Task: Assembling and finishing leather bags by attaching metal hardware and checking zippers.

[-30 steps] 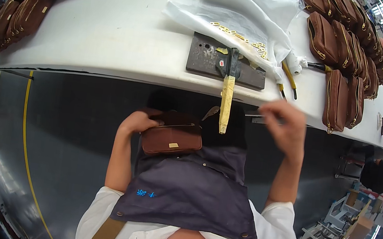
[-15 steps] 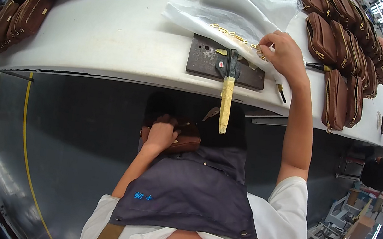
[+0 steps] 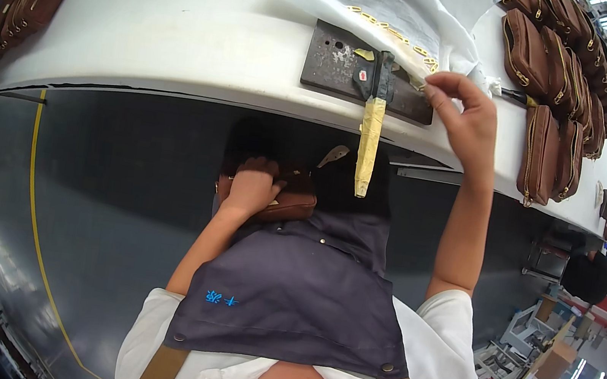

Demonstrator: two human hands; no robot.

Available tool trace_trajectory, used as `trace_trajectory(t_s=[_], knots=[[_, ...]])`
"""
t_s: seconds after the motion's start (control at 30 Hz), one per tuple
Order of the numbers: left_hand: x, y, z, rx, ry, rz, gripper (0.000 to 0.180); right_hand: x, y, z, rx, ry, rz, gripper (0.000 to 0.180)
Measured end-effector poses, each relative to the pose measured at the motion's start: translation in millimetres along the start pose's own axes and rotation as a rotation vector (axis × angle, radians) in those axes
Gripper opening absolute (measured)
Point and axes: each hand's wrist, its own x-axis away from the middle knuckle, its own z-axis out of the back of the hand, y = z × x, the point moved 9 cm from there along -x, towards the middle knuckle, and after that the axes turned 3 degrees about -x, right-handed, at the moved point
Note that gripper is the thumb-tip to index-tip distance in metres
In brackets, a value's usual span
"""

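Below the front edge of the white table (image 3: 148, 31), on the lap over the dark apron (image 3: 289, 295), the left hand (image 3: 254, 187) lies on a small brown pouch (image 3: 290, 203); its fingers are curled down over the top of the pouch and press on it, and they hide most of it, so only the right end and a strip of the front side are seen. Above, at the front edge of the table, the right hand (image 3: 466, 119) is raised over the right end of a dark metal plate (image 3: 335, 63). Its thumb and first finger are pinched together at the tips and the other fingers are loosely bent; if something small is between them, I cannot tell. A tool with a yellowish taped handle (image 3: 369, 141) rests on the plate and hangs out over the table edge toward the person. Behind the plate lies a clear plastic bag (image 3: 388, 9) with small gold metal parts, cut off by the top of the picture. Rows of brown pouches (image 3: 552, 107) stand along the right end of the table, and more (image 3: 29, 0) at the far left corner, partly lost in the dark rim. Between them, the left half of the table is bare and gives room.
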Motion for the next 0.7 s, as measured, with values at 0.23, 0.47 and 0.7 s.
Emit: trace_trajectory(t_s=[0.23,0.47,0.7], knots=[[-3,2,4,0.019,0.003,-0.015,0.027,22,-11,-13,0.169,0.143,0.237,0.014],[-4,3,6,0.044,0.01,-0.005,0.025,37,-26,-7,0.297,0.261,0.387,0.018],[-5,1,5,0.054,0.016,-0.014,0.025,49,-21,1,0.376,0.372,0.31,0.019]])
